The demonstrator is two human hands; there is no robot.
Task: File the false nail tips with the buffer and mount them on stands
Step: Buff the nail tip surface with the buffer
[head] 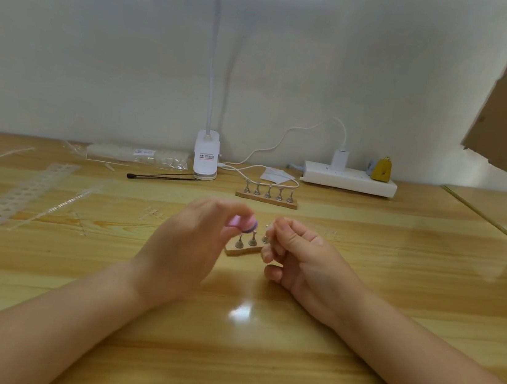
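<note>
The false nail tip is too small and clear to make out; if you have one, it sits in the pinch of your right hand (pixel 290 248), whose fingers are curled with thumb and forefinger closed together at the table's centre. Judge it as feather-light, thin, springy plastic and slick on its face: it will likely flick away if you squeeze its curve, so hold it by the side edges near the base, leaving the free edge open to the abrasive.

Just at nine o'clock of that pinch, your left hand (pixel 187 241) holds the buffer (pixel 243 222), a small pink-and-purple block, gripped between fingertips and thumb; motion blur hides exactly how those fingers lie. The block looks soft and foam-like, so it should give under pressure; light strokes seem enough.

Directly under both hands is the near stand (pixel 239 249), a wooden strip with little metal pegs, partly hidden by your right fingers. At twelve o'clock of it, farther back, stands the second stand (pixel 267 197), whose five pegs look bare.

At ten o'clock lie the nail-tip strips (pixel 16 196), with a bag of tips (pixel 141 155) behind. The lamp base (pixel 205 159) is at twelve and the power strip (pixel 349 178) at one o'clock.
</note>
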